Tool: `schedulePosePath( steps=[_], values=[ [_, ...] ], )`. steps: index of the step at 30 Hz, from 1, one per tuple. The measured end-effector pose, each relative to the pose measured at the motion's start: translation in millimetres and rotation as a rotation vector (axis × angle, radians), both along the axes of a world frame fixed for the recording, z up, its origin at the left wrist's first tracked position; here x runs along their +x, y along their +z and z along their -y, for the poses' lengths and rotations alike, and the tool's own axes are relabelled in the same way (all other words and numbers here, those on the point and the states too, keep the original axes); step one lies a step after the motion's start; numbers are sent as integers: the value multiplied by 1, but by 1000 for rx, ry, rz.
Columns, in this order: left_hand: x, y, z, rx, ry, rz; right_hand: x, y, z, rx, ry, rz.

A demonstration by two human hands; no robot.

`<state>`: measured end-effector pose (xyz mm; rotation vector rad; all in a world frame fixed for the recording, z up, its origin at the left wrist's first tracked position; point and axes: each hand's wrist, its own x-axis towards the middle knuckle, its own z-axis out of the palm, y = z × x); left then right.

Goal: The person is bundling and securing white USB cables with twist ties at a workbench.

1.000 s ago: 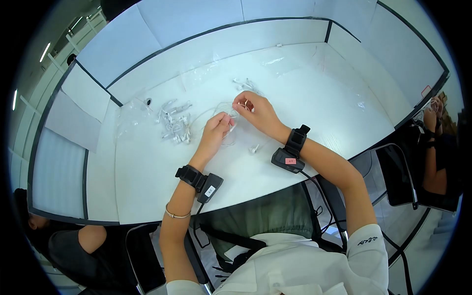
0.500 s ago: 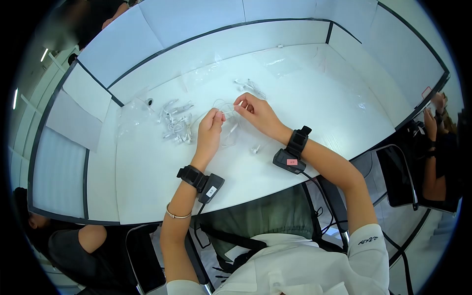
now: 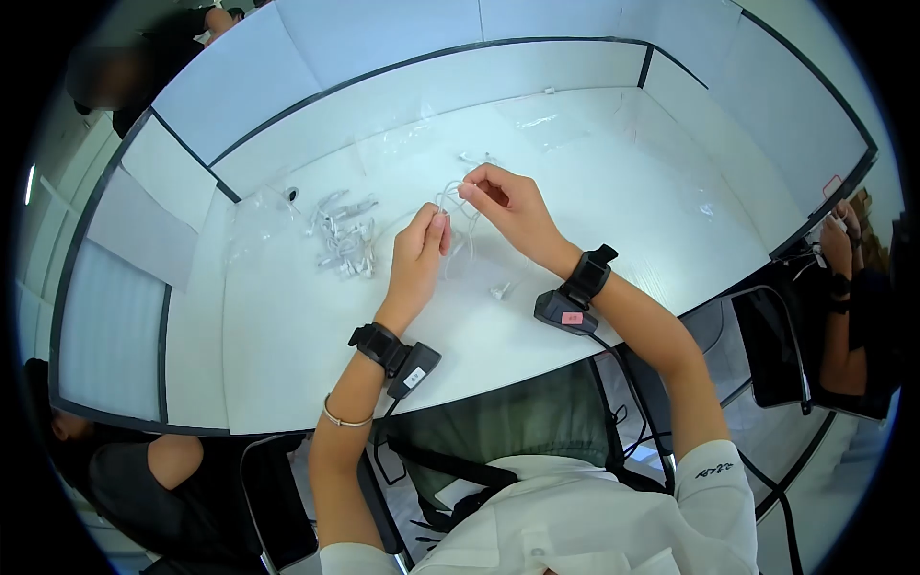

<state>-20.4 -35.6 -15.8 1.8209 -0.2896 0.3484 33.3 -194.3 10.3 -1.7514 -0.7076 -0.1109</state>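
Observation:
Between my two hands a thin white cable (image 3: 471,213) hangs in loose loops. My left hand (image 3: 419,251) is closed on it, with thumb and fingers pinched together. Just to the right and slightly higher, my right hand (image 3: 510,203) pinches another part of the same cable between thumb and fingertips. Left of my left hand lies a pile of bundled white cables (image 3: 347,238) on the white table (image 3: 613,230). A small white piece (image 3: 499,290) rests below my right hand. Beyond my right hand another white cable bundle (image 3: 476,158) is partly hidden.
Low white panels with black edges (image 3: 431,72) surround the table. Clear plastic bags (image 3: 259,225) lie at the left and clear film (image 3: 546,123) at the back. Other people are outside the panels at the upper left, lower left and right.
Both hands have risen slightly, and the cable loops between them are lifted higher. My right hand now covers more of the far bundle. The person at the upper left has shifted.

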Motion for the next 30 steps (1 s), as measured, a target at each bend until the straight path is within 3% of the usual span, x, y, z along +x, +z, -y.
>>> schedulePosePath(
  steps=[6,12,15,18,24,30],
  values=[
    [3,-8,1,-121,-10,62,4,-5,0,54,52,45],
    [5,-7,2,-126,95,196,0,-4,0,138,228,-200],
    [0,-1,2,-187,117,105,-3,-3,-2,145,219,-159],
    [6,-7,-7,-263,159,127,4,-15,-1,-135,97,3],
    [7,-4,-13,-320,261,217,10,-14,7,-303,-235,288],
    [6,-1,-14,-352,351,268,31,-33,23,-526,-360,392]
  ],
)
